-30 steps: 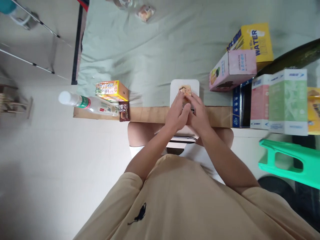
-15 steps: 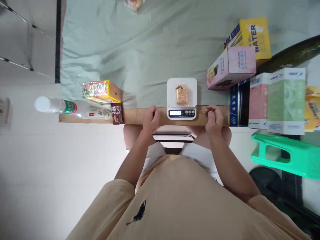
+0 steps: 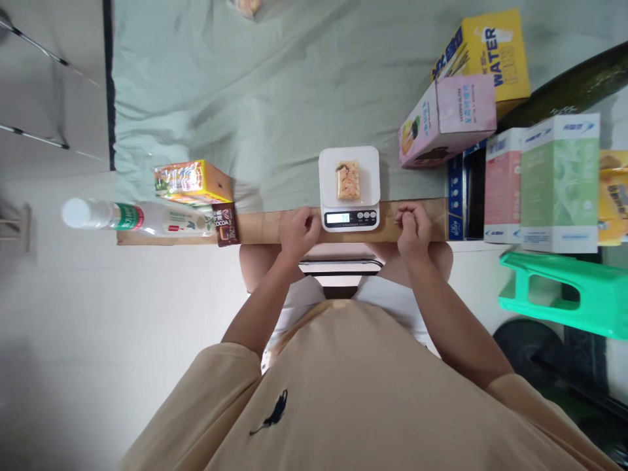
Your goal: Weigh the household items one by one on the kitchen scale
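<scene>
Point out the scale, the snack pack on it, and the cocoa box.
scale (image 3: 349, 220), head view, front panel beside the display
snack pack (image 3: 348, 180), head view, middle of the wrapper
cocoa box (image 3: 225, 224), head view, brown face with the label

We see a white kitchen scale (image 3: 348, 186) w/ smooth, slightly glossy plastic. On its platform: a snack pack (image 3: 348, 180) in clear shiny film. Under the scale's front edge, a strip of brown cardboard (image 3: 265, 226), matt & plain. Behind the scale, a pale green cloth (image 3: 255, 98), matt, creased. Left of the scale: a glossy printed carton (image 3: 192, 181), a clear plastic bottle (image 3: 137, 217) w/ shiny label. Right of the scale: matt pink paperboard box (image 3: 449, 119), glossy green plastic stool (image 3: 564, 294).
</scene>
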A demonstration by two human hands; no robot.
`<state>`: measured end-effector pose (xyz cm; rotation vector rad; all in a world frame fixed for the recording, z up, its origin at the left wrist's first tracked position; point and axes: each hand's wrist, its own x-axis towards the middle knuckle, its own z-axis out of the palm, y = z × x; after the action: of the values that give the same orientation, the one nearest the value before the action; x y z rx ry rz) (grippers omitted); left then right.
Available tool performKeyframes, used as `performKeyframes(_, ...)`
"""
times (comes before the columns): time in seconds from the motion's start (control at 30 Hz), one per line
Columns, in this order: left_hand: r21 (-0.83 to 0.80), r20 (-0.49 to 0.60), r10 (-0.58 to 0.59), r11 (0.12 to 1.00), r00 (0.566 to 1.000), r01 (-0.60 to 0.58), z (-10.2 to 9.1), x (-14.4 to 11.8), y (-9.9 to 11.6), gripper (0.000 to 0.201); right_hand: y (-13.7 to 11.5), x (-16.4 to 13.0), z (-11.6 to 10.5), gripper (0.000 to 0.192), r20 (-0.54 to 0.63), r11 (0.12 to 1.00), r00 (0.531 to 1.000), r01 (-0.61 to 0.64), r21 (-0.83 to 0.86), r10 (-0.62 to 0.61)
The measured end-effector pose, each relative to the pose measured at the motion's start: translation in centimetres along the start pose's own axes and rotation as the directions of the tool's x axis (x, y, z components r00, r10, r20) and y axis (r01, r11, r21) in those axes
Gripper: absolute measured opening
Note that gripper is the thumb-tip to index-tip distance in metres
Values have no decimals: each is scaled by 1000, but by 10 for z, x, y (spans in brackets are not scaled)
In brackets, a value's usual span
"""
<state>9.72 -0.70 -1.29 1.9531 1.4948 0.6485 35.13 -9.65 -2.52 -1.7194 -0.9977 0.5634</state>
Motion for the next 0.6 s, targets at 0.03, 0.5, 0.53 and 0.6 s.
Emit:
performKeyframes(0.03,3,0,-2,1000,1000,2,0,0,0,26,0,0,0,23,-3,1000,1000,-1,0,1)
performKeyframes(0.5,-161,-122,27,986,992,-47,-6,-8,26,21,-40,-1,13,20,88,982,986,151,-114,-142)
performKeyframes(0.53,-197,-108,50,978,993,-71,-5,-8,31,27,-47,0,18,20,109,975,979,185,-125,-171)
performKeyframes(0.6,-283,-51,85,954,995,-96,-2,-6,40,39,-59,5,27,22,149,966,969,219,-140,-198)
